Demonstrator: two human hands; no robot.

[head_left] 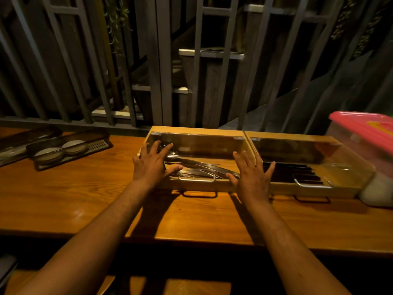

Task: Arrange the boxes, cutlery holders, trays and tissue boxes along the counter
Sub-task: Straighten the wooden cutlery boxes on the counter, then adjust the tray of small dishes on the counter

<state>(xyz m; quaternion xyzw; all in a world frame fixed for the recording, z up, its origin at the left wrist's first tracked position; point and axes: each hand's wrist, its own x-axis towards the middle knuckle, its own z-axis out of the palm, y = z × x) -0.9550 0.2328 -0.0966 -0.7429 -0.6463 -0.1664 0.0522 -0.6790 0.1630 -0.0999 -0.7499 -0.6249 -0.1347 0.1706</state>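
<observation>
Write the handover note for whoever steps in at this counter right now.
Left hand: open, fingers spread on the left end of the wooden cutlery box that holds metal cutlery.
Right hand: open, flat on that box's right end, at the seam with the second wooden box.
Done: both boxes sit side by side along the counter rail; a pink-lidded plastic container stands to their right.
Left: two dark trays lie askew at far left, unaligned. No tissue boxes in view.
</observation>
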